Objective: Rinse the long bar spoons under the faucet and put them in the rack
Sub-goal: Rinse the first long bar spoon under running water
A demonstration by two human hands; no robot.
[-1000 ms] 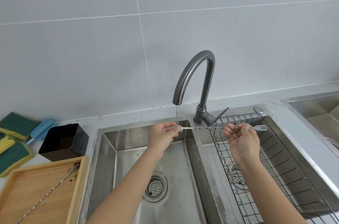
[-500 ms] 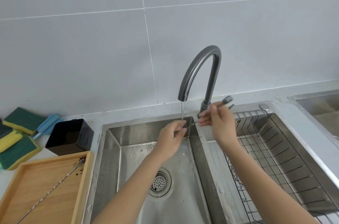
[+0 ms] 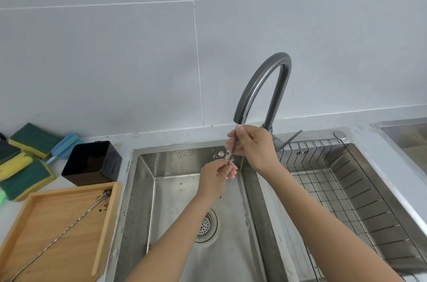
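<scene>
A long bar spoon (image 3: 233, 146) stands nearly upright right under the spout of the dark faucet (image 3: 263, 87), and water splashes off it. My right hand (image 3: 253, 146) grips its upper stem just below the spout. My left hand (image 3: 218, 172) pinches its lower end over the left sink basin (image 3: 175, 191). Most of the spoon is hidden by my fingers. A second bar spoon (image 3: 64, 231), with dark residue by its bowl, lies slantwise in the wooden tray (image 3: 105, 226) at the left. The wire rack (image 3: 360, 203) sits in the right basin with nothing visible in it.
A black square container (image 3: 92, 162) stands on the counter behind the tray. Green-and-yellow sponges (image 3: 25, 166) and a blue scraper (image 3: 63, 146) lie at the far left. The faucet lever (image 3: 290, 139) points right. Another steel basin edge (image 3: 404, 136) shows at the far right.
The spoon went from lying level across the sink divider to standing nearly upright under the spout. My right hand swung left from over the rack up to the spout; my left hand dropped slightly.
</scene>
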